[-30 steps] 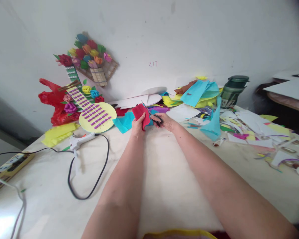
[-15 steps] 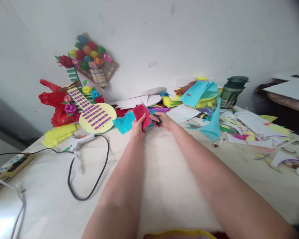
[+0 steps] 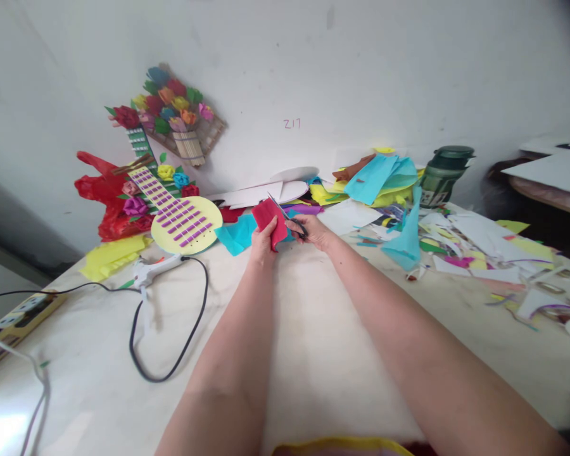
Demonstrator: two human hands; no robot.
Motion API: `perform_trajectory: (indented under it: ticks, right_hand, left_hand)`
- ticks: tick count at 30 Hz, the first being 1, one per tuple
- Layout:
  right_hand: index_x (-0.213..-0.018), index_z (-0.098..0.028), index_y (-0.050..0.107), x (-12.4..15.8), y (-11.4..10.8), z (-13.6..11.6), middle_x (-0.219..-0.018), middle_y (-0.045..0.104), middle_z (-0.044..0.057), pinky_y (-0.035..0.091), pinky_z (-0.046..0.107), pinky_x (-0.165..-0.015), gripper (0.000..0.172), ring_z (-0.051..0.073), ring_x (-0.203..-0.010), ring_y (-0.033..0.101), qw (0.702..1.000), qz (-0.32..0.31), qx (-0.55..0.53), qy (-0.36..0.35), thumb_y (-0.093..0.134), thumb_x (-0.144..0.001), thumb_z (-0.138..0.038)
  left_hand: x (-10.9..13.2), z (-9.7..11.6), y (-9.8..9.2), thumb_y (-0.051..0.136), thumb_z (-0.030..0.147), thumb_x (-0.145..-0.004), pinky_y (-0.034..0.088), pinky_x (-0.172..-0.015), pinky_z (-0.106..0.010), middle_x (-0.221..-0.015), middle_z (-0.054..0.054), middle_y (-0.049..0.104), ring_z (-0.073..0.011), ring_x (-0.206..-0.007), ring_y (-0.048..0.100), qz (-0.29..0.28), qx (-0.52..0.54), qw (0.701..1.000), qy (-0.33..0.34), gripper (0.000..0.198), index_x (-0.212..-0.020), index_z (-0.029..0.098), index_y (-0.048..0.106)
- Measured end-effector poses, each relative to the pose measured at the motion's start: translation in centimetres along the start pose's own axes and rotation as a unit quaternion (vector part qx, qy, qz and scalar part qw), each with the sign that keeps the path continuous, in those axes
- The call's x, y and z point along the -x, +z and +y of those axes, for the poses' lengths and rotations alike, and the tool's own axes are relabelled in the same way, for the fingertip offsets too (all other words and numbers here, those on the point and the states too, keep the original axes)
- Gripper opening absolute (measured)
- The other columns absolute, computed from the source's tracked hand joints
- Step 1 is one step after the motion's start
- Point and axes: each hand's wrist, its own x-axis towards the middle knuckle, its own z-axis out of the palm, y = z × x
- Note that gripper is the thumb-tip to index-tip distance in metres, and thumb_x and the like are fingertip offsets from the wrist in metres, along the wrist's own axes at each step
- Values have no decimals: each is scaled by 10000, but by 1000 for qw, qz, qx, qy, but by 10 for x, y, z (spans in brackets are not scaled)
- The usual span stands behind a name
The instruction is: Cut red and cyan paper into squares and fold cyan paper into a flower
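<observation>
My left hand grips a folded piece of red crepe paper, thumb on its face, held up over the middle of the table. In my right hand are black-handled scissors, with fingers in the loops. Their blades point up and left along the right edge of the red paper; whether they are cutting into it I cannot tell. Behind both hands lies a sheet of turquoise paper. A pale yellow guitar-shaped cutout with purple strips lies left of my left hand.
A white glue gun with a looping black cord lies at left, near a power strip. Paper flowers lean on the wall. Coloured sheets, a green bottle and paper scraps fill the right side.
Almost nothing differs. Both hands keep their hold on the red paper and the scissors in the same place; the view has shifted very slightly.
</observation>
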Motion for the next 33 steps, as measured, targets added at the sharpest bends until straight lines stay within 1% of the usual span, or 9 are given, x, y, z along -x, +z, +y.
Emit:
perform_trajectory:
  ticks: [4, 9, 14, 19, 24, 28, 30, 33]
  right_hand:
    - [-602, -168, 471, 0, 0, 1, -438, 454, -64, 224, 192, -354, 291, 50, -335, 379, 1000, 2, 0, -10, 676, -635, -371]
    - [-599, -168, 463, 3, 1, -3, -437, 458, -60, 225, 189, -340, 312, 51, -328, 381, 1000, -2, -8, -3, 683, -626, -388]
    - [-681, -154, 523, 8, -1, -11, -453, 493, -37, 184, 186, -316, 356, 64, -332, 414, 999, -33, -20, 5, 653, -641, -482]
    - [-741, -145, 553, 8, -4, -11, -464, 508, -26, 150, 182, -302, 395, 66, -337, 428, 999, -30, -26, 6, 635, -652, -520]
    - [-646, -159, 499, 8, 0, -14, -446, 489, -41, 224, 178, -307, 348, 57, -331, 406, 1000, -13, -29, 1, 659, -653, -467]
    - [-609, -166, 471, 6, 3, -14, -445, 477, -52, 288, 175, -329, 341, 55, -344, 406, 999, -4, -41, -3, 676, -641, -436]
    - [-606, -166, 475, 4, 3, -11, -449, 475, -55, 303, 175, -336, 338, 54, -351, 408, 999, -2, -47, -7, 689, -628, -426]
    - [-598, -168, 475, 1, 2, -7, -447, 472, -57, 292, 174, -335, 335, 49, -345, 398, 999, 1, -46, -9, 692, -625, -421]
  left_hand:
    - [0, 0, -1, 726, 157, -619, 481, -528, -173, -620, -40, 647, -112, -546, 612, -2, 6, 1000, -4, 159, -732, 91, 636]
    - [-2, -1, -2, 718, 157, -629, 478, -524, -165, -613, -34, 645, -101, -528, 606, -5, 7, 1000, -8, 149, -732, 93, 632]
    - [-4, -2, -5, 732, 168, -617, 481, -529, -166, -626, -39, 650, -111, -551, 619, -17, 9, 1000, -16, 173, -743, 95, 639]
    - [-4, -3, -6, 733, 165, -616, 481, -519, -174, -630, -45, 650, -115, -539, 615, -36, 5, 999, -14, 162, -729, 95, 639]
    - [-3, -4, -6, 743, 176, -603, 468, -513, -174, -643, -44, 651, -105, -519, 603, -34, -6, 999, -21, 196, -752, 98, 641]
    - [-4, -5, -7, 751, 181, -586, 458, -501, -173, -661, -45, 658, -96, -505, 590, -46, -10, 999, -14, 221, -759, 97, 643]
    - [-5, -6, -8, 750, 183, -585, 458, -499, -175, -656, -45, 657, -95, -500, 586, -52, -11, 999, -11, 219, -754, 94, 643]
    - [-7, -7, -9, 745, 185, -594, 461, -501, -176, -637, -42, 652, -95, -496, 584, -56, -14, 998, -9, 210, -753, 93, 643]
